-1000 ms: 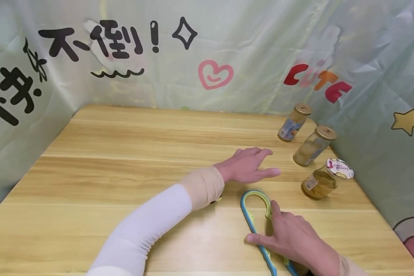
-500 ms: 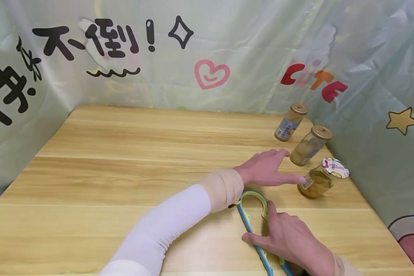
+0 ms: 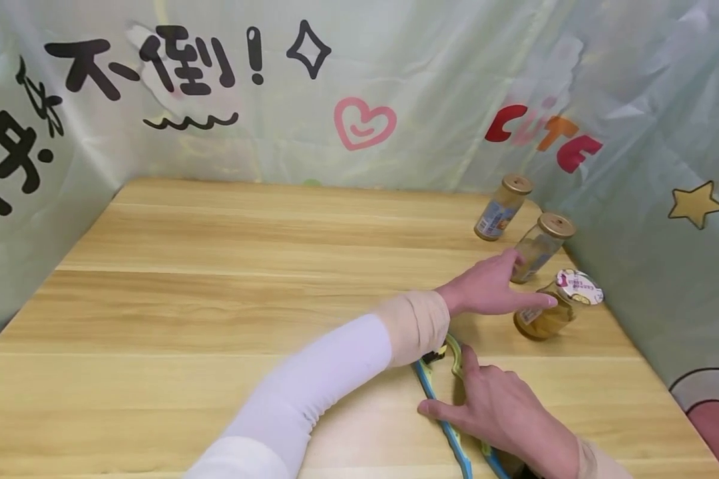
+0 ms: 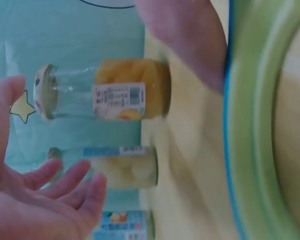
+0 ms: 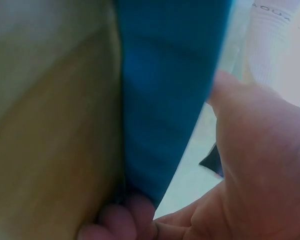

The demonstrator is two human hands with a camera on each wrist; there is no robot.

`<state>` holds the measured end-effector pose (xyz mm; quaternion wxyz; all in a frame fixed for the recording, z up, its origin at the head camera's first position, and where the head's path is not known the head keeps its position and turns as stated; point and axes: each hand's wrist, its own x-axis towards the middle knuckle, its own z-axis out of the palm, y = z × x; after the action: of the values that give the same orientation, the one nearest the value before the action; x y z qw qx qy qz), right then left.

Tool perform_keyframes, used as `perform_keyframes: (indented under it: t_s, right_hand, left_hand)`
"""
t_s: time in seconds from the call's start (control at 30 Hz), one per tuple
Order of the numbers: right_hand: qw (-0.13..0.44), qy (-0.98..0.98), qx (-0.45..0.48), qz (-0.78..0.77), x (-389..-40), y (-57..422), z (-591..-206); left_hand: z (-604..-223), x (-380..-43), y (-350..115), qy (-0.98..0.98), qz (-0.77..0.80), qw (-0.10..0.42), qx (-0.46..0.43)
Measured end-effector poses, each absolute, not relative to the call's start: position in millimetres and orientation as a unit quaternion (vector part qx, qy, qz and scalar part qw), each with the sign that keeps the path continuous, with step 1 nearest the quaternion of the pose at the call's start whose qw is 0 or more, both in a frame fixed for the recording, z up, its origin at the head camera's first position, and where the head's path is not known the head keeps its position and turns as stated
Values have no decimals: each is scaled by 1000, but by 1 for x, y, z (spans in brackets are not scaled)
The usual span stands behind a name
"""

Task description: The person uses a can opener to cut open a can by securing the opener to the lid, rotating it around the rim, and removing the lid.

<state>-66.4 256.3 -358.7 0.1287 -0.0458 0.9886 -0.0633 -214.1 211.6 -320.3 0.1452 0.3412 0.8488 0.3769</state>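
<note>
My left hand (image 3: pixel 485 286) reaches over the table with thumb and fingers spread, beside a glass jar (image 3: pixel 545 316) with a white patterned lid and orange-yellow pieces inside. In the left wrist view the jar (image 4: pixel 132 75) stands beyond the fingers, and a gap shows between thumb and lid. Behind it is a gold-lidded jar (image 3: pixel 539 246) of pale round pieces, partly hidden by my fingers. My right hand (image 3: pixel 503 406) holds a blue and green loop-shaped plastic tool (image 3: pixel 427 386) near the front; the left sleeve covers part of its loop. In the right wrist view, curled fingertips (image 5: pixel 117 222) meet its blue side.
A third jar (image 3: pixel 500 209), gold-lidded with a blue label, stands at the back right of the wooden table (image 3: pixel 216 266). A printed cloth (image 3: pixel 431 86) hangs around the table's back and sides.
My left hand has moved right across the table, up to the patterned-lid jar. The right hand stays on the loop-shaped tool. The head view has shifted slightly.
</note>
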Motion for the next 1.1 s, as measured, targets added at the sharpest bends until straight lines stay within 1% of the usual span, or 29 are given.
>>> perform_keyframes:
  t_s: [0.17,0.3,0.4,0.6,0.73,0.83,0.93,1.1]
  right_hand:
    - [134,988,-42,-71,-63,258,-361]
    - [142,987,-36,-72,-62,259,-361]
    - [138,987,-39,-70,-63,259,-360]
    - [136,987,-32,-74,-64,260,-360]
    - [137,988,-30,-69,-65,260,-359]
    - [138,988,-31,-57,-65,260,-359]
    - [130,990,-31,-49,-63,259,-358]
    - [99,993,-38,-44,-59,257,-359]
  left_hand:
    - [-332,-210,228,837,413,156,322]
    - [-333,-207,239,842,410,149,318]
    - [-332,-207,245,849,401,143,314]
    - [-329,-204,252,850,392,176,305]
    - [-327,-205,255,856,377,178,305]
    - [-326,-207,258,860,354,179,321]
    - [-324,-207,261,862,336,183,332]
    - [-322,-207,265,870,331,182,318]
